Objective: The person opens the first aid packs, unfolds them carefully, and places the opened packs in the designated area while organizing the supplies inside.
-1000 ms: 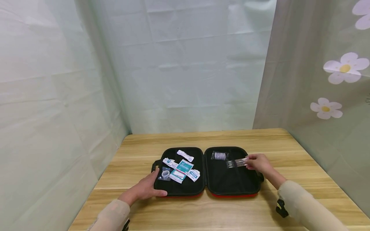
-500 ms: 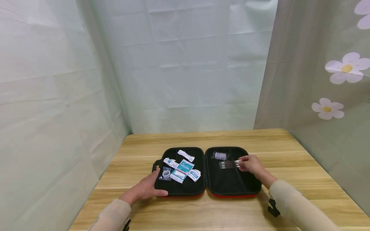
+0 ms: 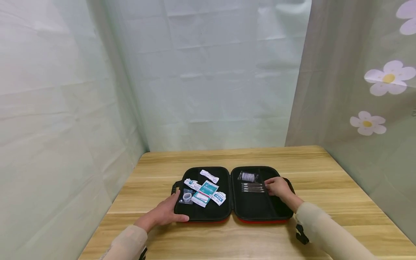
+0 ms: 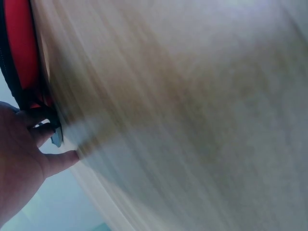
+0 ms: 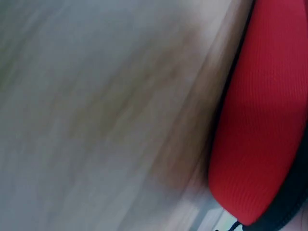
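Observation:
A black-lined case (image 3: pixel 255 211) with a red shell lies unfolded on the table. My left hand (image 3: pixel 165 210) rests at its left edge, fingers by the handle (image 3: pixel 175 185) and thumb along the near rim. In the left wrist view, that hand's fingers touch the case's red side (image 4: pixel 22 45). Over the right half, my right hand (image 3: pixel 279 188) has its fingertips at the right end of a clear pack of cotton swabs (image 3: pixel 252 187), beside a dark strap. Behind the swabs lies a bagged white roll (image 3: pixel 248 177). The right wrist view shows mainly the red shell (image 5: pixel 262 106).
In the left half lie a teal-and-white packet (image 3: pixel 205 193), several smaller white packets (image 3: pixel 219 197) and a bagged roll of white tape (image 3: pixel 187 196). Wooden tabletop (image 3: pixel 208 238) surrounds the case. Pale fabric walls (image 3: pixel 211 90) stand behind and at both sides.
My right hand has moved left, and the pack of cotton swabs has slid left past the strap, now lying straighter in the right half. My left hand has stayed in place.

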`<state>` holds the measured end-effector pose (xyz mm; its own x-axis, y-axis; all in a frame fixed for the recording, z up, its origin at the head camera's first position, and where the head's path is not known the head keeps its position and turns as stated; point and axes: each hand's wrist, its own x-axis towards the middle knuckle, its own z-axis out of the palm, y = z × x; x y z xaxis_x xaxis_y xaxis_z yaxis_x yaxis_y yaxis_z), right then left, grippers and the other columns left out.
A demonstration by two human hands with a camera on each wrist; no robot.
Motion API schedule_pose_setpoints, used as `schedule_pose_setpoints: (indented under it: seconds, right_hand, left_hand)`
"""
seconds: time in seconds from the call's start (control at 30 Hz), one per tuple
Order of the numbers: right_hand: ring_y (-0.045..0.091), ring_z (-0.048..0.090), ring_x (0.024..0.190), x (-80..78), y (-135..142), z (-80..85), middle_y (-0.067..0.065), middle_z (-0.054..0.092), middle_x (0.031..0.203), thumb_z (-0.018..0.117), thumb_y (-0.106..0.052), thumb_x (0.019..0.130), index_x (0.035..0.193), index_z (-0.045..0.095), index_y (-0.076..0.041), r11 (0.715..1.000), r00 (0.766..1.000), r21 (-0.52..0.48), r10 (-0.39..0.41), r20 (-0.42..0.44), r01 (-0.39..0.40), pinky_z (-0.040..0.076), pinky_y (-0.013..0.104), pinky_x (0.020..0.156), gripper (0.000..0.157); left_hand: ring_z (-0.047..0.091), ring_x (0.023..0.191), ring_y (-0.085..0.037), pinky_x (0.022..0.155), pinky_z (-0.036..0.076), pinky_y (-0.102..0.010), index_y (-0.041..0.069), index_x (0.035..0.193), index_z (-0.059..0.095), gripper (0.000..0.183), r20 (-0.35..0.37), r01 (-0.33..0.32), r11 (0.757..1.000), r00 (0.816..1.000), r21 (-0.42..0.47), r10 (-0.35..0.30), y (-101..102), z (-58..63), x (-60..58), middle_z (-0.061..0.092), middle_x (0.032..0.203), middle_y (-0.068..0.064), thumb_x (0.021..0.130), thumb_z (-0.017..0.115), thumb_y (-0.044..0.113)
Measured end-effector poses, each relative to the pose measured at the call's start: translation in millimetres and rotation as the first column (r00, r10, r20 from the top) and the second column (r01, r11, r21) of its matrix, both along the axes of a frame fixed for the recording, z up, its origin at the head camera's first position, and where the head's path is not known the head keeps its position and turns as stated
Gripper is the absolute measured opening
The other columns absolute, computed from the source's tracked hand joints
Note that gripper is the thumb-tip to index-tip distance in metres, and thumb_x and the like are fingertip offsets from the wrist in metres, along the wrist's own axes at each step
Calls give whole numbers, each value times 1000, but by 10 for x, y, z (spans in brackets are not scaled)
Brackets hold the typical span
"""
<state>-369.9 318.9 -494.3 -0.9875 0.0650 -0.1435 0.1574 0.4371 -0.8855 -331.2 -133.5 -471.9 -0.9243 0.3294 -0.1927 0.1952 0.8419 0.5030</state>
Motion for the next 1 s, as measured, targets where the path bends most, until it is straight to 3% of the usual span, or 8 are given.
schedule_pose_setpoints:
  seconds: [0.33, 0.47, 0.57, 0.67, 0.8, 0.9, 1.0]
  right_hand:
    - [24, 67, 84, -21, -75, 8, 25, 66, 108, 46, 2, 99, 124, 58, 14, 997, 999, -72, -30, 13, 31, 58, 38, 72, 30]
    - [14, 52, 63, -5, -105, 45, 12, 59, 88, 40, 3, 98, 134, 49, 14, 990, 999, -142, -14, 47, 21, 48, 30, 59, 39]
    - [14, 43, 57, 22, -118, 70, 10, 53, 84, 36, 5, 95, 139, 44, 13, 986, 998, -166, -15, 67, 26, 41, 30, 57, 45]
    - [17, 55, 67, 49, -104, 84, 20, 59, 100, 37, 5, 94, 138, 45, 15, 989, 997, -146, -26, 66, 36, 50, 32, 62, 45]
    - [34, 65, 97, 68, -62, 95, 34, 54, 126, 41, 3, 96, 137, 46, 16, 992, 998, -124, -18, 58, 25, 57, 40, 78, 43]
    - [41, 64, 105, 72, -33, 114, 36, 55, 125, 41, 2, 98, 135, 46, 16, 993, 999, -117, -9, 40, 14, 57, 43, 81, 40]
    - [36, 67, 97, 73, -3, 146, 34, 60, 117, 39, 0, 101, 133, 47, 18, 993, 1000, -121, -10, 20, 12, 58, 39, 78, 37]
  left_hand:
    - [29, 142, -44, 113, 26, -59, -2, 156, 17, 124, -4, -15, 1000, 1000, 2, 15, -33, 11, 45, 27, 156, -27, 71, 81, 61]
    - [30, 142, -43, 113, 27, -58, -2, 156, 17, 123, -17, -9, 1000, 1000, 0, 9, -28, 6, 42, 28, 156, -27, 72, 80, 61]
    - [31, 141, -43, 113, 27, -57, -4, 156, 18, 123, -24, 1, 1000, 1000, 4, -1, -10, 7, 35, 29, 156, -27, 72, 81, 61]
    - [31, 141, -43, 113, 27, -57, -4, 156, 18, 123, -24, 4, 1000, 1000, 3, -4, 12, 23, 39, 29, 156, -27, 72, 81, 61]
    - [31, 141, -43, 113, 28, -57, -3, 156, 18, 122, -21, -4, 1000, 1000, -2, 4, 27, 33, 48, 29, 155, -27, 72, 81, 59]
    - [32, 141, -43, 112, 29, -57, -4, 155, 19, 121, -26, -1, 1000, 1000, -8, 1, 25, 36, 53, 30, 155, -27, 73, 82, 58]
    - [32, 141, -43, 112, 29, -57, -5, 155, 19, 121, -28, 2, 1000, 1000, -8, -3, 28, 42, 61, 30, 155, -28, 73, 82, 57]
